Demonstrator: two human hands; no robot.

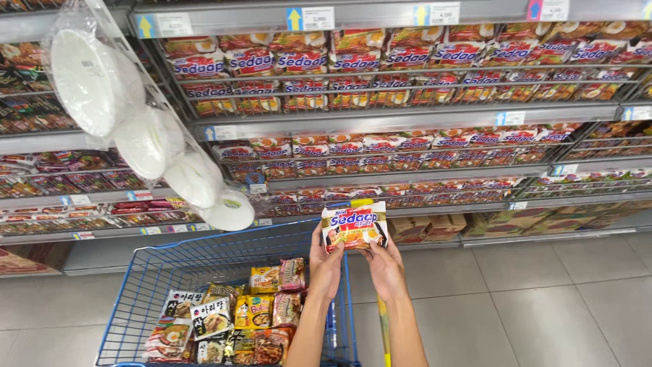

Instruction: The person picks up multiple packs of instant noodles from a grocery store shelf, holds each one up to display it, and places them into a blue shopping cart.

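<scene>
Holding a noodle packet (354, 226) up in front of the shelves (407, 119), above the right rim of the cart (146, 289). Packet flat, printed face toward the camera, slightly tilted; white and red at top, orange and dark picture areas below.

Left hand (326, 265) gripping the packet's lower left corner, fingers closed around the edge. Right hand (385, 268) gripping the lower right corner, fingers curling up along the right side. Both forearms rising from the bottom edge of the frame, close together, wrists nearly touching the cart's right wall.

Sitting below and left of the hands: blue wire cart, holding a pile of packets (231, 319) in mixed colours: yellow, white, black, pink and brown. Lying flat or leaning on one another, mostly toward the cart's near right side.

Standing behind: grey metal shelves running across the full width, several tiers, packed with rows of similar red-and-white packets. Price tags (309, 18) lining the shelf fronts. Brown cardboard boxes (435, 225) sitting on the lowest tier, just right of the held packet.

Hanging at upper left: clear bags of white plates (146, 136), strung downward in a diagonal line toward the cart.

Showing at right and below: grey tiled floor (543, 299).
</scene>
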